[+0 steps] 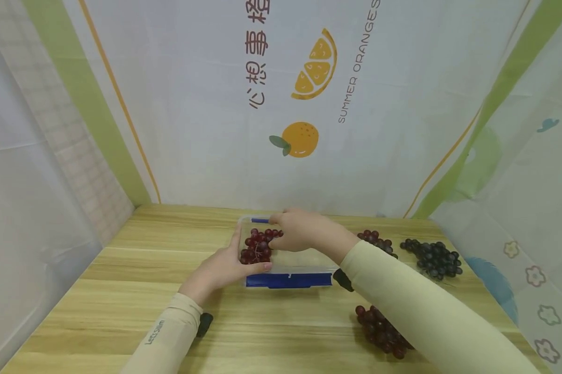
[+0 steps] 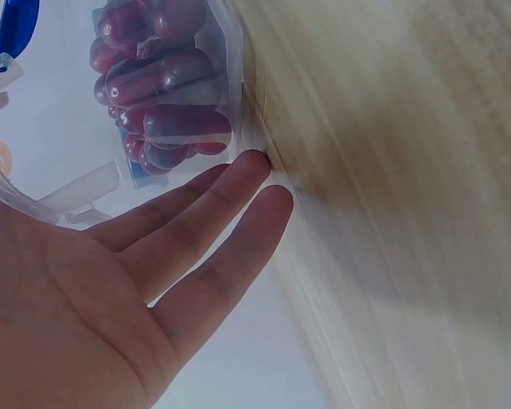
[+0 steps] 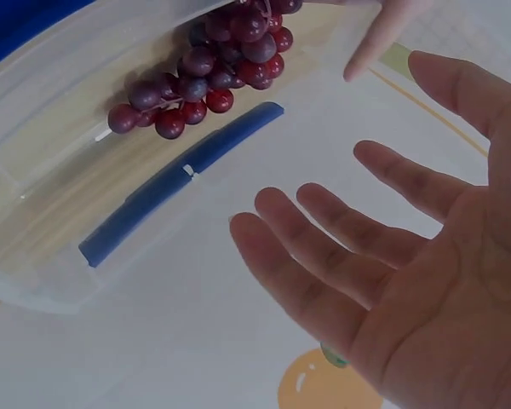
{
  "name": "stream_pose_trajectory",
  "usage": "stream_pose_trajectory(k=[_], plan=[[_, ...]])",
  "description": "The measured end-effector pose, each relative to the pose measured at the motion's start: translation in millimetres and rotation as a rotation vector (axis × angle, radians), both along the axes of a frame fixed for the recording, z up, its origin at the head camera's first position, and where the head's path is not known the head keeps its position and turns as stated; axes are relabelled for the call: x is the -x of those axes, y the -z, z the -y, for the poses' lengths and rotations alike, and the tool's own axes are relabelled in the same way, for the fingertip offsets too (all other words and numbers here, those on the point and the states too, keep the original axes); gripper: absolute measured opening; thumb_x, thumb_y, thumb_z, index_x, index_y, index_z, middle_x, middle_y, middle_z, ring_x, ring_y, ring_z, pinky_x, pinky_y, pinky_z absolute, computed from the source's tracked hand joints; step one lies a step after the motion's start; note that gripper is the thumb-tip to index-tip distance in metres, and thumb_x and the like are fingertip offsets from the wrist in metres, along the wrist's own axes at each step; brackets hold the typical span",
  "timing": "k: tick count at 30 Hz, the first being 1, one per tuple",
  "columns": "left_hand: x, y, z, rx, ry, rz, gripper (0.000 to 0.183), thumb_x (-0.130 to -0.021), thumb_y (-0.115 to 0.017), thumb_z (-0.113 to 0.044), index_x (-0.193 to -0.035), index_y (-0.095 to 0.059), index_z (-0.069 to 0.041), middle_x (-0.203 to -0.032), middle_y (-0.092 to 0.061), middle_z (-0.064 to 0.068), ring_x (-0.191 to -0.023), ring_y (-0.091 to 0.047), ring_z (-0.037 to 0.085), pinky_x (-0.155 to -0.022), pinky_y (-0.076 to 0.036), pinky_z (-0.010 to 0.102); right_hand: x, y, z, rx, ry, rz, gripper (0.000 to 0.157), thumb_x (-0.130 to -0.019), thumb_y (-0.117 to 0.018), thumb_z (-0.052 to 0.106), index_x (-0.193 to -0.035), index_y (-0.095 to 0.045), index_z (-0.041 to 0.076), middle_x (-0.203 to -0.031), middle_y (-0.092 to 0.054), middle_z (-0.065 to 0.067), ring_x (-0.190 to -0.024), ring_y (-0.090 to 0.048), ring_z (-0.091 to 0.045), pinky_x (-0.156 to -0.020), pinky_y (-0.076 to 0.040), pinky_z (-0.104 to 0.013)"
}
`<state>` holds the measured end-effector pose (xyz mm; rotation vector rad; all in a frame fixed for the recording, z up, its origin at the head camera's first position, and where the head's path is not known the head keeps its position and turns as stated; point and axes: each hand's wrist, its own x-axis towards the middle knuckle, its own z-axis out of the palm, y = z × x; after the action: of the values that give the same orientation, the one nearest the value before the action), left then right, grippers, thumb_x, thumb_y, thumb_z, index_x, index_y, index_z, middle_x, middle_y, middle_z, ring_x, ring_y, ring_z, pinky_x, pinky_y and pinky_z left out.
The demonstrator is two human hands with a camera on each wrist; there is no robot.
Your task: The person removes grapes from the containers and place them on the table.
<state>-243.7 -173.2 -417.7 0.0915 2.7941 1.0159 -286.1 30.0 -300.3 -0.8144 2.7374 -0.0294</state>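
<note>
A clear plastic food container (image 1: pixel 304 258) with blue clips (image 1: pixel 289 280) stands on the table, a bunch of red grapes (image 1: pixel 257 249) inside its left part. My left hand (image 1: pixel 222 267) lies along the container's left side, thumb by the front rim. In the left wrist view its straight fingers (image 2: pixel 200 226) reach along the outer wall beside the grapes (image 2: pixel 162 81). Over the container is my right hand (image 1: pixel 304 228); the right wrist view shows its fingers (image 3: pixel 302 285) spread and holding nothing, apart from the grapes (image 3: pixel 230 60).
To the right of the container lie another red bunch (image 1: pixel 376 241) and a dark bunch (image 1: pixel 435 258) of grapes. A further red bunch (image 1: pixel 381 332) is nearer the front, partly behind the right sleeve (image 1: pixel 416 301). Printed curtains (image 1: pixel 206 130) surround the wooden table (image 1: pixel 122 291).
</note>
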Motion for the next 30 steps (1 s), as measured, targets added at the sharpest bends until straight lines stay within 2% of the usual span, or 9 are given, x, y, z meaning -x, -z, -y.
stream_pose_trajectory(k=[6,10,13,18,23,30], plan=[[-0.4,0.6,1.1,-0.002,0.005,0.009,0.142,-0.079,-0.068,-0.088,-0.171,0.016,-0.018,-0.161,-0.043,0.036,-0.141,-0.056,0.053,-0.107,-0.051,0.07,2.3,9.3,11.1,-0.011,0.012,-0.014,0.074,-0.103,-0.068,0.047,-0.167,-0.037,0.026,-0.171,-0.039,-0.013,-0.153,-0.047,-0.036,-0.119,-0.048,-0.06],[0.2,0.1,1.1,0.0,0.006,0.0,0.141,-0.081,-0.069,-0.085,-0.171,0.016,-0.019,-0.16,-0.045,0.036,-0.14,-0.057,0.053,-0.106,-0.052,0.07,5.2,15.7,16.5,0.011,0.014,-0.035,0.076,-0.103,-0.068,0.044,-0.168,-0.034,0.026,-0.175,-0.031,-0.014,-0.158,-0.038,-0.039,-0.124,-0.041,-0.061],[0.5,-0.4,1.0,0.002,0.006,-0.003,0.141,-0.08,-0.069,-0.086,-0.171,0.016,-0.019,-0.158,-0.047,0.036,-0.137,-0.06,0.052,-0.103,-0.054,0.069,8.4,20.1,19.5,0.019,0.023,-0.039,0.076,-0.103,-0.067,0.043,-0.168,-0.033,0.026,-0.175,-0.029,-0.013,-0.159,-0.037,-0.04,-0.124,-0.041,-0.061],[0.2,-0.5,0.9,0.004,0.005,0.004,0.143,-0.078,-0.068,-0.089,-0.171,0.015,-0.02,-0.158,-0.048,0.035,-0.134,-0.062,0.051,-0.101,-0.055,0.068,13.5,25.5,22.8,0.015,0.039,-0.034,0.077,-0.102,-0.068,0.042,-0.168,-0.033,0.026,-0.173,-0.034,-0.012,-0.155,-0.043,-0.039,-0.121,-0.046,-0.059],[0.4,0.1,0.6,0.012,0.003,0.006,0.141,-0.079,-0.068,-0.088,-0.171,0.016,-0.02,-0.159,-0.047,0.036,-0.134,-0.062,0.051,-0.1,-0.055,0.069,19.7,33.1,26.1,0.003,0.038,-0.015,0.077,-0.102,-0.068,0.039,-0.169,-0.032,0.028,-0.175,-0.031,-0.012,-0.154,-0.045,-0.04,-0.12,-0.047,-0.059],[0.5,0.0,-0.1,0.021,0.001,0.022,0.142,-0.079,-0.066,-0.09,-0.171,0.016,-0.02,-0.16,-0.045,0.037,-0.136,-0.06,0.053,-0.103,-0.054,0.07,26.6,47.1,31.3,-0.041,0.051,0.008,0.074,-0.104,-0.065,0.039,-0.169,-0.031,0.03,-0.178,-0.025,-0.013,-0.159,-0.036,-0.041,-0.122,-0.044,-0.06]])
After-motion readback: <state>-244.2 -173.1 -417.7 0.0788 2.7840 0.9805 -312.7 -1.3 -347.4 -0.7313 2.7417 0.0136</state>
